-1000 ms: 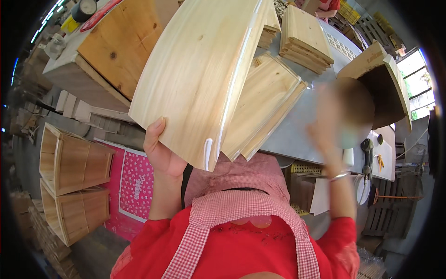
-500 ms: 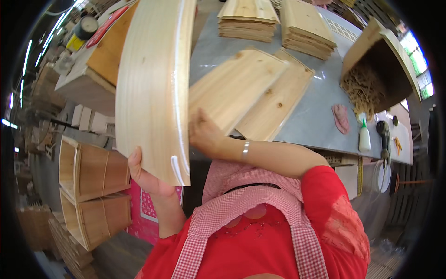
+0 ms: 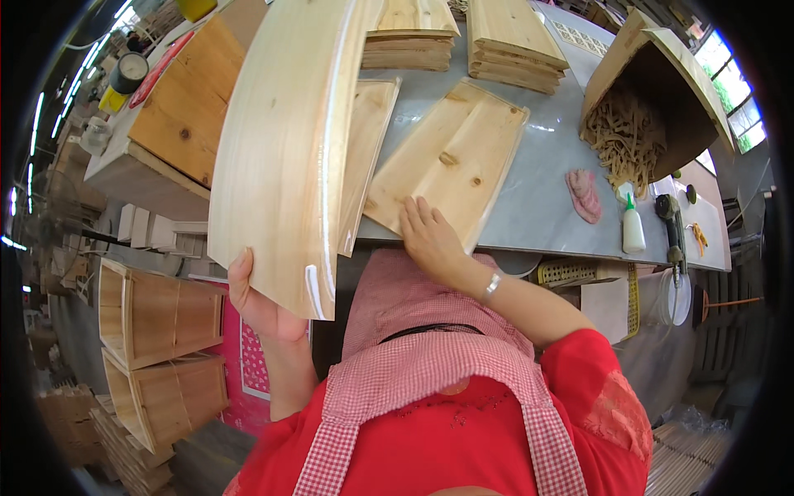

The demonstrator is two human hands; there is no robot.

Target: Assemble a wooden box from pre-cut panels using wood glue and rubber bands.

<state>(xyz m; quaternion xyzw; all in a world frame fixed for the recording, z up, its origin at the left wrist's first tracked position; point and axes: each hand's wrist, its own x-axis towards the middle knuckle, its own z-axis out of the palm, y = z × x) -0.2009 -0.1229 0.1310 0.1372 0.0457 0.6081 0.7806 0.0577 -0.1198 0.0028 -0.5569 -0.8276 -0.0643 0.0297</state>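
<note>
My left hand (image 3: 269,302) grips the lower end of a long wooden board (image 3: 277,140), thumb on its face, holding it raised and tilted over the table's left part. A wet white glue line (image 3: 332,124) runs down its right edge, with a short stroke near the bottom corner. My right hand (image 3: 434,240) lies with fingers stretched out on the near end of a tapered wooden panel (image 3: 475,153), which has knots and lies flat on the grey table. Partly hidden behind the raised board is another wooden panel (image 3: 370,124).
Stacked panels (image 3: 517,37) stand at the table's back. A wooden box (image 3: 695,116) with tan bands (image 3: 626,136) spilling out is at right. Nearer lie a pink cloth (image 3: 584,196), a green-tipped white bottle (image 3: 633,230) and a black tool (image 3: 672,223). Tied wooden tubs (image 3: 161,318) stand left.
My right hand has moved right, from beside the raised board onto the knotted panel. The two table panels, formerly lying side by side, are now turned apart. My left hand keeps its hold.
</note>
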